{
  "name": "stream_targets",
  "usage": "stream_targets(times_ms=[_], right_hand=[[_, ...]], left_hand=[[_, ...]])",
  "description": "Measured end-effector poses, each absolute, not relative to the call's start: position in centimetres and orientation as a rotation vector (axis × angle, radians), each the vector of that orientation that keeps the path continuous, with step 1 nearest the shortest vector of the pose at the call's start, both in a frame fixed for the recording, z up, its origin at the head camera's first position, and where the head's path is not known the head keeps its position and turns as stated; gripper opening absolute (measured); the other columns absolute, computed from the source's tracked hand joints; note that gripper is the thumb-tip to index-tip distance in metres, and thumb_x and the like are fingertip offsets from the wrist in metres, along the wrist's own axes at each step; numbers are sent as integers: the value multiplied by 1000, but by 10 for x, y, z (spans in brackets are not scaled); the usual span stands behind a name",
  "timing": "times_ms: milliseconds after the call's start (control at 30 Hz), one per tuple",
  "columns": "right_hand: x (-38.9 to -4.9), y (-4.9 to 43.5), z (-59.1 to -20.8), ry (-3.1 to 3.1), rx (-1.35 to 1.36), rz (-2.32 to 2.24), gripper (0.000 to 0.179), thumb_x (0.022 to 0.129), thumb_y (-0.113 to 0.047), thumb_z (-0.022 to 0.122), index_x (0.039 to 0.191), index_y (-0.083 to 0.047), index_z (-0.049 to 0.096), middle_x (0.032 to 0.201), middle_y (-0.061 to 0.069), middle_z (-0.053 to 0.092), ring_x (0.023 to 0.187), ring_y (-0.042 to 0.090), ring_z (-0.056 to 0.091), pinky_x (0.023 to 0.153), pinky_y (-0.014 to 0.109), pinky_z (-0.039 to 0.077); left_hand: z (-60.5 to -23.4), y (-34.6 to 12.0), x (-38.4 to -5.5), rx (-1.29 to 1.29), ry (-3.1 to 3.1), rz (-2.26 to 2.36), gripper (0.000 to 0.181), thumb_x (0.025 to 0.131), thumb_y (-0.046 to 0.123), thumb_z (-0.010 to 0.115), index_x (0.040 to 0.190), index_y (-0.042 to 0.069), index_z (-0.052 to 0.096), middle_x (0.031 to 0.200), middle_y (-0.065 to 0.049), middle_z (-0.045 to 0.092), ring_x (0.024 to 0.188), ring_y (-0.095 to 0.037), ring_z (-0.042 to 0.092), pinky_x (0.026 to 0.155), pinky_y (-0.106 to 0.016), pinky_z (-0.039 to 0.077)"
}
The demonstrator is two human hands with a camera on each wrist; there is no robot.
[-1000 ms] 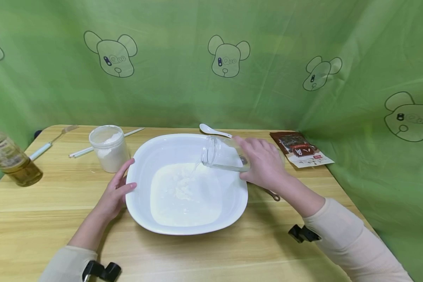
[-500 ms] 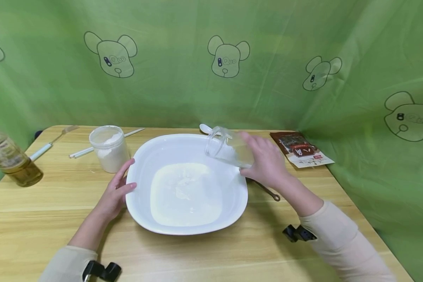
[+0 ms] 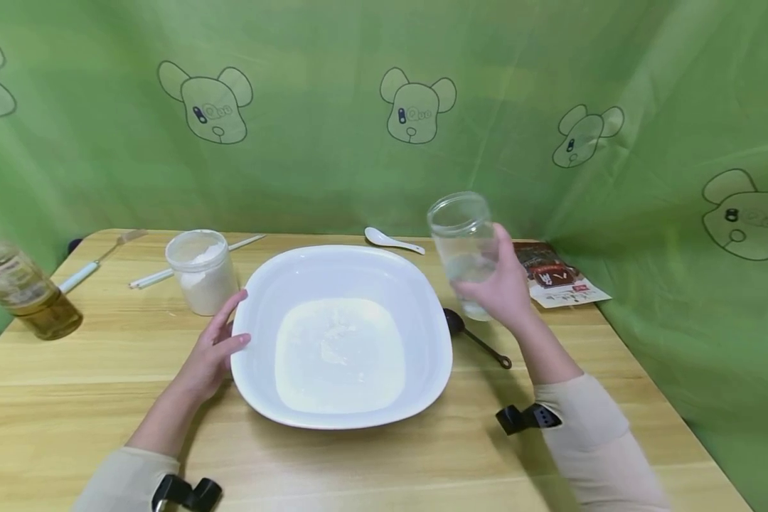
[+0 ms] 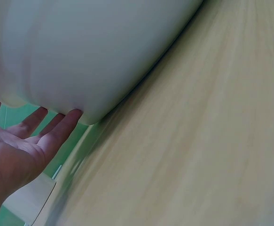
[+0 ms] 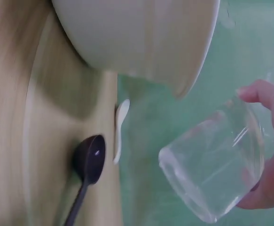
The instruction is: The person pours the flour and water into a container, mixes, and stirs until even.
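While right hand (image 3: pixel 500 291) grips clear jar (image 3: pixel 464 245) upright, fingers curled round it, raised above counter (image 3: pixel 371 462) right of white bowl (image 3: pixel 275 284), left hand (image 3: pixel 214 348) rests flat on bowl's left rim, fingers spread. Flour in bowl. Black spoon (image 3: pixel 476 338) lies beside bowl, below jar; flour tub (image 3: pixel 200 269) behind left hand.

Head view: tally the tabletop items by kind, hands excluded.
Bowls: 1, white bowl
Jars: 2, glass jar, flour jar
Bottles: 1, oil bottle
Spoons: 2, white spoon, black spoon
Chopsticks: 1 pair, white chopsticks
Packets: 1, packet
White-handled utensil: 1
Total: 9
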State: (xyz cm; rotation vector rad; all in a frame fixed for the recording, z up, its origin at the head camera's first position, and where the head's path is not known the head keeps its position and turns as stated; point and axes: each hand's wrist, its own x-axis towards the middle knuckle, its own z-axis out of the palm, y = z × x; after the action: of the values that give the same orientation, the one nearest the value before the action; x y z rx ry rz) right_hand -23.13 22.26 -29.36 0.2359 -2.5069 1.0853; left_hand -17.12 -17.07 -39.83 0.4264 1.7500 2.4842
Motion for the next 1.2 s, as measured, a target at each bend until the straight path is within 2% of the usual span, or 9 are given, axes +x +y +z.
stream_targets(times_ms=[167, 367, 533, 633, 800, 1033, 1200], right_hand=[[-246, 236, -307, -2391, 103, 1281, 96, 56, -10, 78, 132, -22, 22, 117, 16, 43, 105, 30, 42, 86, 48, 38], [-289, 258, -350, -2203, 68, 1538, 100, 52, -15, 82, 131, -25, 22, 121, 12, 38, 109, 26, 39, 93, 39, 34], [-332, 278, -400, -2197, -70, 1439, 105, 52, -33, 81, 133, -31, 13, 125, 6, 34, 111, 21, 36, 95, 34, 32], [-336, 274, -406, -2191, -123, 1419, 107, 51, -34, 81, 133, -29, 12, 127, 7, 33, 113, 21, 34, 97, 34, 28], [-340, 271, -414, -2187, -125, 1398, 106, 50, -31, 81, 132, -27, 14, 124, 11, 37, 110, 25, 37, 95, 37, 31], [-356, 280, -444, -2168, -133, 1243, 107, 48, -49, 78, 130, -40, 10, 119, 6, 40, 105, 23, 40, 92, 36, 33], [-352, 280, -447, -2153, -152, 1256, 107, 47, -51, 77, 129, -43, 9, 119, 5, 42, 105, 23, 41, 93, 35, 32]], left_hand=[[-398, -171, -171, 422, 1755, 2478, 61, 83, -3, 44, 136, 18, 24, 117, -14, 37, 91, -19, 54, 64, -36, 52], [-399, -171, -171, 430, 1766, 2476, 60, 83, -3, 44, 136, 18, 24, 116, -13, 38, 91, -18, 54, 63, -36, 52], [-400, -170, -171, 452, 1745, 2476, 60, 83, -3, 44, 136, 17, 23, 116, -14, 38, 91, -19, 54, 65, -36, 51], [-400, -170, -170, 450, 1744, 2472, 60, 83, -2, 44, 136, 17, 23, 116, -14, 38, 91, -19, 54, 65, -36, 51], [-399, -169, -169, 435, 1754, 2477, 60, 82, -2, 44, 136, 17, 24, 115, -15, 38, 90, -19, 54, 64, -36, 51], [-397, -170, -170, 434, 1757, 2475, 60, 83, -2, 44, 136, 17, 23, 115, -13, 38, 90, -19, 54, 65, -36, 51], [-399, -170, -171, 455, 1747, 2479, 60, 83, -3, 43, 136, 17, 23, 116, -14, 38, 91, -20, 54, 66, -36, 51]])
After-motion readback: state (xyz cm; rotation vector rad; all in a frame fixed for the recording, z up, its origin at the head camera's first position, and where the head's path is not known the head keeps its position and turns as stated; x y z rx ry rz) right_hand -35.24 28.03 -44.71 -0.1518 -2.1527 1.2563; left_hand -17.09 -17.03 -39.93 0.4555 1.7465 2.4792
